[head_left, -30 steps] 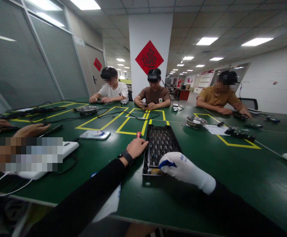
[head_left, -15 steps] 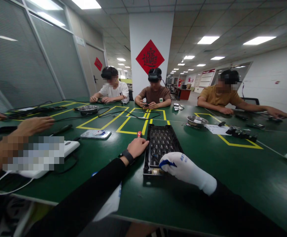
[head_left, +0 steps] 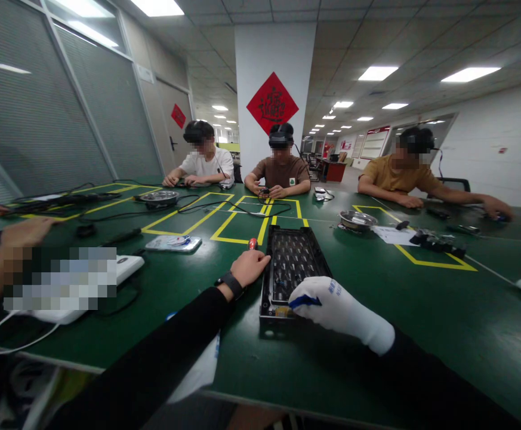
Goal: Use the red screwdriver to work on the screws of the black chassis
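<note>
"What takes up the most room?"
"The green desk (head_left: 242, 346), marked out with yellow tape. Three people in headsets sit along its far side, and the one in the middle wears a brown shirt (head_left: 278, 173)."
"And nearer to us?"
"A black case (head_left: 265, 298), lying on the desk directly in front of the wearer, its long sides running away from us. A dark panel (head_left: 292, 257) full of small openings sits inside it."
"Anything off to the right?"
"A round metal bowl (head_left: 357, 220), beyond the case, with a white sheet (head_left: 392, 234) beside it."
"Now the hands."
"The right hand (head_left: 325, 301) wears a white glove with a blue patch. It is at the near right corner of the case, fingers drawn in, but I can't tell whether its grip has hold of anything. The left hand (head_left: 247, 267) is bare, with a dark band at the wrist, and rests against the case's left edge. Its fingers curl under, so I can't tell that grip's state either."
"Smallest things?"
"A red tip (head_left: 253, 243) just beyond the left hand, and a yellowish piece (head_left: 281, 311) at the case's near end, close to the glove."
</note>
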A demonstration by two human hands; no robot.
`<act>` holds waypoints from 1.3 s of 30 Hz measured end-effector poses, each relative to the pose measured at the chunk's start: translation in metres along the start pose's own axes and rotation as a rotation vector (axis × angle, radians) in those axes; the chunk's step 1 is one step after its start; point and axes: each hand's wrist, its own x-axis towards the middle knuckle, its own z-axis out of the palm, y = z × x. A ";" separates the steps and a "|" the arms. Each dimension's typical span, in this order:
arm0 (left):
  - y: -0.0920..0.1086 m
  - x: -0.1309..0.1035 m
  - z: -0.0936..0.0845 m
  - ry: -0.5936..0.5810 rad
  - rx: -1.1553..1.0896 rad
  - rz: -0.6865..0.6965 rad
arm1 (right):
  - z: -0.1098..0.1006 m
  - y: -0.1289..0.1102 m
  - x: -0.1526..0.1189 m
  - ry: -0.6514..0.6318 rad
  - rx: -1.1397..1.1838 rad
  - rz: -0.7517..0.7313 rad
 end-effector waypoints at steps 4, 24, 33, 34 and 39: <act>0.000 0.000 0.001 0.010 -0.001 -0.001 | 0.000 0.000 0.000 -0.021 0.142 -0.010; 0.000 0.000 0.000 0.008 0.003 0.001 | 0.000 -0.001 0.001 -0.026 -0.068 0.009; -0.003 0.002 0.002 0.012 0.010 0.010 | -0.001 0.000 0.000 -0.046 0.058 -0.007; -0.003 0.001 0.002 0.011 0.011 0.009 | -0.001 0.000 0.001 -0.054 0.060 -0.008; 0.000 0.000 0.001 0.006 0.029 -0.006 | 0.000 0.000 0.001 -0.042 0.034 0.000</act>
